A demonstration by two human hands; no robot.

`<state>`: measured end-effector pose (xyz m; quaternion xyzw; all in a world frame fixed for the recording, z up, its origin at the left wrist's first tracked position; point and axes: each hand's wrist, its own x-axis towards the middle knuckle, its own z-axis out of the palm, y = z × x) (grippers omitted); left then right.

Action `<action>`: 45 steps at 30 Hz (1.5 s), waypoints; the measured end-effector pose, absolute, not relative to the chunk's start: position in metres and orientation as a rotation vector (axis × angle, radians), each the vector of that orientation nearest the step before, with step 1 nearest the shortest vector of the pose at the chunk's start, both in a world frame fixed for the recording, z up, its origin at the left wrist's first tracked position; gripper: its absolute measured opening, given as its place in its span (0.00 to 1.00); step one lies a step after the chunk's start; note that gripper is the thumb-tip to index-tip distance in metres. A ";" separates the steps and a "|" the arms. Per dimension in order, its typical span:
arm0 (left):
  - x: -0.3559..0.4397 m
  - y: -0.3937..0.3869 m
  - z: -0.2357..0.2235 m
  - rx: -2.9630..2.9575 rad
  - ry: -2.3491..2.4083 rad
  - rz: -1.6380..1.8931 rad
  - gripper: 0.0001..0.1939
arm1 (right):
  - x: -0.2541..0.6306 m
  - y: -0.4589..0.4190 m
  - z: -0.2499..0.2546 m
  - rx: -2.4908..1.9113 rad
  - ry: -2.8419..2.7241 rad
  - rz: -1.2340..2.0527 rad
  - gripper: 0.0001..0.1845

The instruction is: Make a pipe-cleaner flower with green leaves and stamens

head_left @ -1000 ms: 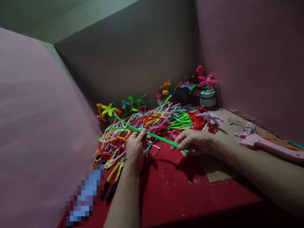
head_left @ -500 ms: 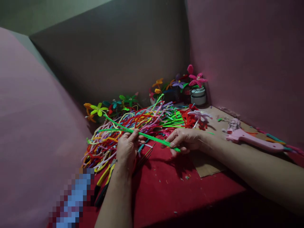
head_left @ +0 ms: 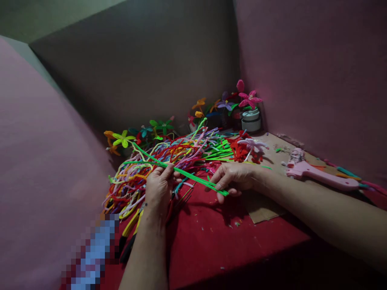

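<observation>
- Red cloth (head_left: 211, 249), beneath both hands.
- Coloured pile (head_left: 178, 151), behind the hands.
- Left hand (head_left: 159, 187), pinching the green stems (head_left: 193, 176) mid-length.
- Right hand (head_left: 238, 177), fingers closed on their near end.
- Stems slant far left to near right, forking beyond the left hand.

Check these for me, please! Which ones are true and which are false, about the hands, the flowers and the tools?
1. The left hand and the right hand both hold long green sticks. True.
2. The right hand is holding the pink tool. False: the pink tool lies down, and neither hand holds it.
3. A bright pink flower is near the pale round pot. True.
4. The cloth is blue. False: the cloth is red.
5. The tool by the left arm has yellow and black handles. True.
</observation>
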<state>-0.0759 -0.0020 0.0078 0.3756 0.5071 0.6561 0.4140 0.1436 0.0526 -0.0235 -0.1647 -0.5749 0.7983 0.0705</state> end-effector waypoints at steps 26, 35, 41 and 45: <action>-0.024 -0.013 -0.008 1.161 1.176 1.250 0.09 | 0.121 0.036 -0.026 -0.668 -1.406 2.117 0.05; -0.022 -0.014 -0.009 1.160 1.201 1.183 0.11 | 0.117 0.034 -0.025 -0.729 -1.342 1.986 0.05; -0.019 -0.016 -0.008 1.239 1.365 1.207 0.12 | 0.116 0.036 -0.028 -0.734 -1.310 1.944 0.06; -0.018 -0.017 -0.006 1.290 1.369 1.221 0.11 | 0.116 0.036 -0.028 -0.723 -1.289 1.938 0.08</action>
